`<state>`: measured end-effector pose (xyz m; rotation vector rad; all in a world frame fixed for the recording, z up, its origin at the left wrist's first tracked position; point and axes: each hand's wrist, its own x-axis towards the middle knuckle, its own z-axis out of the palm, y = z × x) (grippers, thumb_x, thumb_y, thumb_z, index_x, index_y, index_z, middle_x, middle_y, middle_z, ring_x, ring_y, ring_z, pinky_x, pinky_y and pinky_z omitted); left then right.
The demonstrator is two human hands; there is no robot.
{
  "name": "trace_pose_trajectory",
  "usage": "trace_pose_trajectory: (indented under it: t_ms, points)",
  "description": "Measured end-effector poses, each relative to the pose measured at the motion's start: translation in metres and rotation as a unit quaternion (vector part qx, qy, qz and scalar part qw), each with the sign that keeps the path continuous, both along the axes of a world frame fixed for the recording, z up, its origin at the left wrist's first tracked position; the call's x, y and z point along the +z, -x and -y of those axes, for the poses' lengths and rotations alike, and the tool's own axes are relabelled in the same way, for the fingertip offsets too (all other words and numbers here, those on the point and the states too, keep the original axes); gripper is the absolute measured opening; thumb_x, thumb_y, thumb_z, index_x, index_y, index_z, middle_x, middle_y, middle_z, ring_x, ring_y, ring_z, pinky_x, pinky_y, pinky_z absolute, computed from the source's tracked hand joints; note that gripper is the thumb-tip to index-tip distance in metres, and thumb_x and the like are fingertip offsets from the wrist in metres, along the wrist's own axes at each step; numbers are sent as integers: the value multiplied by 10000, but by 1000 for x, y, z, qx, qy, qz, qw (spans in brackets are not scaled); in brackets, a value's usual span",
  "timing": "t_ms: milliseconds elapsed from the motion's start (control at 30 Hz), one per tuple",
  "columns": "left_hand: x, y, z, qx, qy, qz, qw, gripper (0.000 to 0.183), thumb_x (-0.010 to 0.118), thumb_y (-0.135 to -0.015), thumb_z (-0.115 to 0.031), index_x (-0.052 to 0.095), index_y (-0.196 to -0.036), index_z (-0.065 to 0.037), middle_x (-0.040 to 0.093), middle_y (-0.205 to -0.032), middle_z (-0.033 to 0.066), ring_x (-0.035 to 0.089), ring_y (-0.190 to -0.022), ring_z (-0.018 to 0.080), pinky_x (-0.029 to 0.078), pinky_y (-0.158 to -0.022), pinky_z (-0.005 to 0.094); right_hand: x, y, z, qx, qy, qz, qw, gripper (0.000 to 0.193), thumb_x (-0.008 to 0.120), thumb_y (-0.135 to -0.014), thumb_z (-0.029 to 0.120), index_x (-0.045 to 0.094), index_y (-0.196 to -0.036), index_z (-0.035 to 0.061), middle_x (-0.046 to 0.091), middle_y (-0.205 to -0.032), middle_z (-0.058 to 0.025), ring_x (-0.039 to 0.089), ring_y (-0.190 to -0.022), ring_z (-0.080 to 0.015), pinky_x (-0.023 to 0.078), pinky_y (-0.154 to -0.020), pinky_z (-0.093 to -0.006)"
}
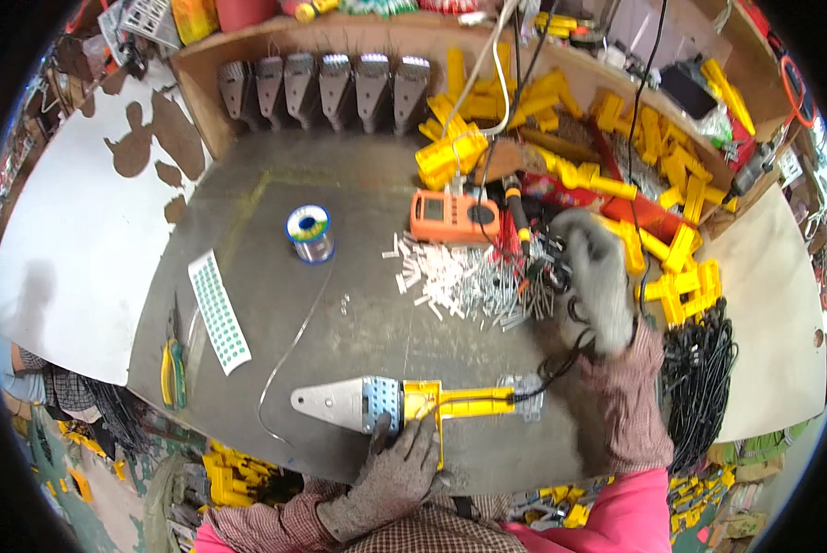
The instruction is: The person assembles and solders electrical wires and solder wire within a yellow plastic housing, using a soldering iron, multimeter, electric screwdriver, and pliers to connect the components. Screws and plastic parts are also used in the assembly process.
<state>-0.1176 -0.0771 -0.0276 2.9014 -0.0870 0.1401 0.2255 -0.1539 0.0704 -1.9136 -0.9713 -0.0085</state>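
In front of me lies a device with a grey tapered head (330, 404), a blue dotted middle section (380, 404) and a yellow plastic handle housing (476, 402). A black cord (554, 376) runs from the housing toward my right side, past a clear plastic piece (530, 398). My left hand (395, 479), in a grey glove, is closed on the near edge of the yellow housing. My gloved right hand (600, 276) reaches to small dark parts (550, 260) at the right end of a screw pile; its fingertips are partly hidden among them.
White tubes and silver screws (473, 281) lie beside an orange meter (454, 217) and a screwdriver (517, 210). Further left are a solder spool (310, 236), a green-dot sticker sheet (220, 311) and pliers (174, 372). Yellow housings (685, 291) and bundled black cords (699, 387) stand right.
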Motion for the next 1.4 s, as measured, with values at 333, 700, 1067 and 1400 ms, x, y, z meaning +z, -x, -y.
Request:
trace_pose_trajectory:
  t_ms: [333, 700, 1067, 1400]
  points:
    - [-33, 1, 12, 14, 43, 86, 995, 599, 546, -900, -440, 544, -1205, 76, 432, -1389, 310, 444, -1260, 426, 350, -1064, 544, -41, -185, -161, 230, 212, 448, 837, 740, 803, -719, 242, 477, -1374, 130, 655, -1088, -160, 650, -984, -332, 534, -877, -385]
    - [-47, -2, 9, 23, 48, 145, 988, 541, 567, -872, -355, 554, -1211, 67, 499, -1333, 297, 488, -1236, 413, 377, -1063, 528, -34, -140, -165, 129, 170, 378, 901, 556, 705, -690, -1, 580, -1218, 120, 574, -1141, -154, 581, -1077, -354, 503, -885, -442]
    - [-50, 2, 8, 20, -2, 153, 988, 542, 613, -848, -363, 567, -1199, 47, 502, -1337, 272, 511, -1209, 393, 445, -997, 493, -13, -148, -174, 192, 301, 428, 830, 569, 757, -747, 237, 510, -1250, 138, 609, -1037, -138, 659, -907, -350, 550, -778, -428]
    - [-20, -3, 9, 31, 56, 109, 992, 555, 597, -883, -388, 561, -1187, 75, 513, -1317, 284, 502, -1209, 420, 465, -975, 498, 46, -121, -17, -131, 282, 396, 864, 404, 697, -707, 37, 605, -1094, 112, 637, -938, -151, 644, -902, -365, 524, -757, -458]
